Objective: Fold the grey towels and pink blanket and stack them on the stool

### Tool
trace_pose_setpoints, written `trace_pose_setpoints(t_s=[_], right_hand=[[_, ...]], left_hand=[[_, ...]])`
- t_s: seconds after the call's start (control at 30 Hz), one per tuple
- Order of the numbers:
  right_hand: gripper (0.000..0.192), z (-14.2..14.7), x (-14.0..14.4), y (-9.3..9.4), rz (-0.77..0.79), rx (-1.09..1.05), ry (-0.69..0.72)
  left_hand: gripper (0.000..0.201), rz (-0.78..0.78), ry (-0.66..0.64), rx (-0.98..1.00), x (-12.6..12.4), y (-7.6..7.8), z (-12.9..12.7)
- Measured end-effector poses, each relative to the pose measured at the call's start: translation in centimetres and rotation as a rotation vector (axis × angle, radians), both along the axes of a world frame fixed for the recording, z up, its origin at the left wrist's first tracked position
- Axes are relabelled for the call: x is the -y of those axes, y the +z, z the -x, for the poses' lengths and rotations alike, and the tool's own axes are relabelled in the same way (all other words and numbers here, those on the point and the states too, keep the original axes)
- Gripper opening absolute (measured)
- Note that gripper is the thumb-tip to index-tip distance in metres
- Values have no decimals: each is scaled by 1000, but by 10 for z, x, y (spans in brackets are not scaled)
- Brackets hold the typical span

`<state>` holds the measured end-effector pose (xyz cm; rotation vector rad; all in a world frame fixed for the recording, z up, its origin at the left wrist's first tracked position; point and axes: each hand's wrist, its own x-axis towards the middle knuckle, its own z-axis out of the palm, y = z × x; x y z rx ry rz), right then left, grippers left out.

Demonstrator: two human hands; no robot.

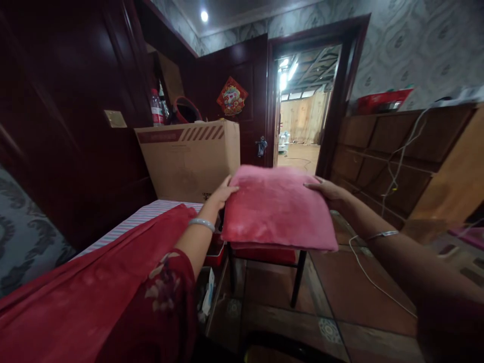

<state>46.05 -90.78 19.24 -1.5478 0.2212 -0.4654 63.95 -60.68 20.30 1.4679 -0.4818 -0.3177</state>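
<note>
Left hand (223, 194) and right hand (328, 192) gripping folded pink blanket (278, 207) — fingers closed on opposite edges — over stool (264, 262), before cardboard box (191, 159).

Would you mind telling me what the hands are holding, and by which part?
A folded pink cloth: the left hand grips its far left corner, the right hand its far right corner.
</note>
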Motion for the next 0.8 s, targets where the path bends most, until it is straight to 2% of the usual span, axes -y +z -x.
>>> trace_pose_setpoints(t_s=[0.07, 0.13, 0.27, 0.4, 0.57, 0.7, 0.8], right_hand=[[78, -2, 6, -16, -64, -42, -50], [81, -4, 9, -24, -80, -21, -71], [78, -7, 12, -25, -47, -7, -48], [89, -10, 17, -26, 63, 28, -91], [94, -11, 24, -30, 204, 38, -110], [84, -7, 35, -30, 431, 41, -133], [75, -2, 34, -19, 746, -1, -314]], left_hand=[[79, -17, 21, 13, 8, -17, -6], [70, -7, 27, 48, 9, -24, -10], [67, -17, 33, 41, 2, -18, -11], [77, 15, 18, 8, -1, -12, -3], [73, -2, 13, 118, 0, -10, 6], [71, -122, 21, 211, -4, -5, 3], [73, -236, 134, 294, -5, 3, 2]])
